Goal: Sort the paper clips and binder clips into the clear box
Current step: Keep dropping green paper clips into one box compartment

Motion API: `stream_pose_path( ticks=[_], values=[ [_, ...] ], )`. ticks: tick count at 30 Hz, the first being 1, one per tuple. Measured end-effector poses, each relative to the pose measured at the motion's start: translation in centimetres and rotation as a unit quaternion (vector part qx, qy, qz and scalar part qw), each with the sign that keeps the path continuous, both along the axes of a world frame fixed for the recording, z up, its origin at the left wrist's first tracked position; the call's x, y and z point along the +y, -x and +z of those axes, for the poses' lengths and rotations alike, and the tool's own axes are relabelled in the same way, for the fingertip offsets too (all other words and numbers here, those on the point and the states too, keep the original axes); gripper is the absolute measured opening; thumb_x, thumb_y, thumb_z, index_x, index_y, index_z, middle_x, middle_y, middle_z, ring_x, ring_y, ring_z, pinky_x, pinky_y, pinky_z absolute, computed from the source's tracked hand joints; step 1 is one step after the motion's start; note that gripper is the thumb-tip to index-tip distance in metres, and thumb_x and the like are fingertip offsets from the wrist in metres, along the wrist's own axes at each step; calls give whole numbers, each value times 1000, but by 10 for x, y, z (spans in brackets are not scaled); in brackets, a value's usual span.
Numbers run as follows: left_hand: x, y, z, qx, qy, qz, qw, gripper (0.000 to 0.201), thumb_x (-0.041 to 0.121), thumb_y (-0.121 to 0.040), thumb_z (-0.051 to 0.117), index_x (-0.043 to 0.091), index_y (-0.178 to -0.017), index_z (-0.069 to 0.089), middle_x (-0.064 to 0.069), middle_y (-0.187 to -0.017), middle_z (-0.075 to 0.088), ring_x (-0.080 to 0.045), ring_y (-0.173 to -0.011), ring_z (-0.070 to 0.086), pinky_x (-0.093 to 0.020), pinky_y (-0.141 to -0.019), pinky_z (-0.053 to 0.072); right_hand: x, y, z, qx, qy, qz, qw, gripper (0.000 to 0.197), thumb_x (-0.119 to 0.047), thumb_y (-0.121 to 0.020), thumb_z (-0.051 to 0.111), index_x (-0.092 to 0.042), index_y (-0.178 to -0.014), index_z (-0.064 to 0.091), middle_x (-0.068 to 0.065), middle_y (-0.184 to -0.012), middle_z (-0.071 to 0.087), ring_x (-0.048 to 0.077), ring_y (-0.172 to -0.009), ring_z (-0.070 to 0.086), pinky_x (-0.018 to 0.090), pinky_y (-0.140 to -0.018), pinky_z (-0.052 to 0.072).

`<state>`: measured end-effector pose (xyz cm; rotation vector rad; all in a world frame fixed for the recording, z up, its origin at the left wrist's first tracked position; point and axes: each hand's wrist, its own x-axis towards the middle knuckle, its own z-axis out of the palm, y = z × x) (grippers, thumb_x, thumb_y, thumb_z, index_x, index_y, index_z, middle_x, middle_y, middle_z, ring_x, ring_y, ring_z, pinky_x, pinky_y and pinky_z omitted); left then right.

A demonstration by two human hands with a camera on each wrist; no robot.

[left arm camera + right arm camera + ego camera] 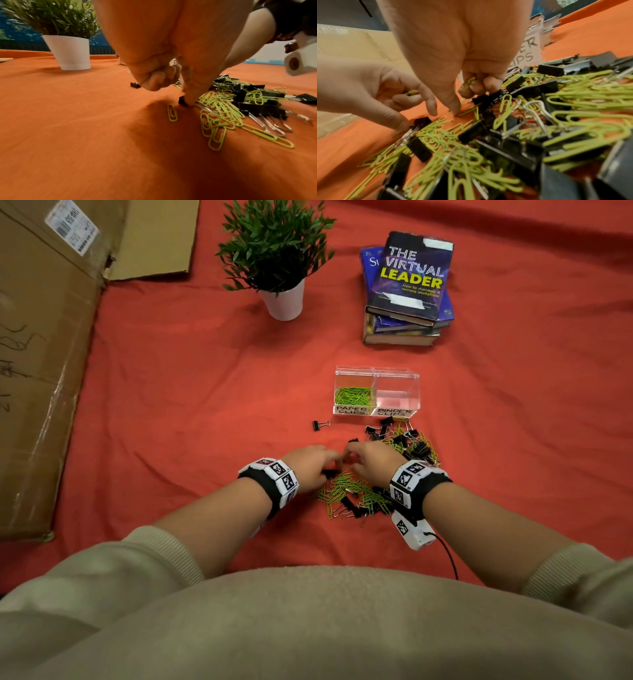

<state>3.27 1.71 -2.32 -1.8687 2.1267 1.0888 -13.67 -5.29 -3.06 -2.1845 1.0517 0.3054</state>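
Note:
A clear box [376, 405] stands on the red cloth; its left half, labelled PAPER CLIPS, holds green paper clips [354, 396], and its BINDER CLIPS half shows none. A mixed pile of green paper clips [346, 486] and black binder clips [416, 448] lies in front of it. My left hand [313, 465] curls round a few green paper clips [410, 93] while a fingertip presses a black binder clip [182, 100]. My right hand [368, 462] also grips green paper clips [468, 83], its index fingertip touching a clip on the cloth [467, 111].
A lone binder clip [320, 425] lies left of the box. A potted plant [277, 258] and a stack of books [407, 292] stand further back. Flattened cardboard [44, 354] covers the left side. A cable [448, 556] trails from my right wrist.

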Motion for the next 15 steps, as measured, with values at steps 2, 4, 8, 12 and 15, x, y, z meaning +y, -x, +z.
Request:
stream_pose_path(
  ticks=[2, 4, 8, 12, 15],
  values=[
    [-1, 1, 1, -33, 2, -28, 999, 39, 12, -80, 54, 30, -115, 57, -4, -107, 56, -26, -101, 58, -36, -79, 48, -2, 4, -1, -12, 18, -20, 1000, 20, -14, -86, 55, -24, -102, 61, -3, -81, 64, 22, -80, 63, 28, -66, 48],
    [-2, 3, 2, -55, 10, -54, 997, 36, 14, -84, 53, 30, -116, 57, -5, -110, 55, -27, -104, 59, -35, -78, 47, -5, 5, 1, -26, 35, -34, 998, 21, -13, -87, 53, -23, -104, 61, -8, -75, 55, 21, -78, 59, 27, -64, 43],
    [-4, 1, 3, -77, 26, -61, 995, 29, 21, -85, 61, 17, -112, 53, -8, -114, 57, -29, -106, 58, -37, -80, 46, -8, 0, 3, -7, 68, -14, 998, 26, -14, -90, 49, -25, -109, 61, 3, -102, 65, 25, -90, 62, 36, -71, 53],
    [-8, -10, 1, -50, 10, -18, 999, 22, 22, -81, 67, 16, -99, 55, -6, -106, 60, -26, -101, 57, -34, -81, 44, -5, -5, 2, 21, 83, 11, 996, 24, -13, -91, 46, -17, -109, 60, 9, -107, 64, 30, -97, 60, 40, -77, 52],
    [-12, -20, 4, 7, 8, 87, 996, 17, 21, -80, 69, 18, -93, 58, 1, -86, 58, -24, -88, 59, -26, -70, 39, -4, -8, -1, 45, 86, 17, 995, 21, -11, -91, 44, -13, -105, 59, 11, -105, 63, 32, -95, 60, 37, -76, 50]
  ],
)
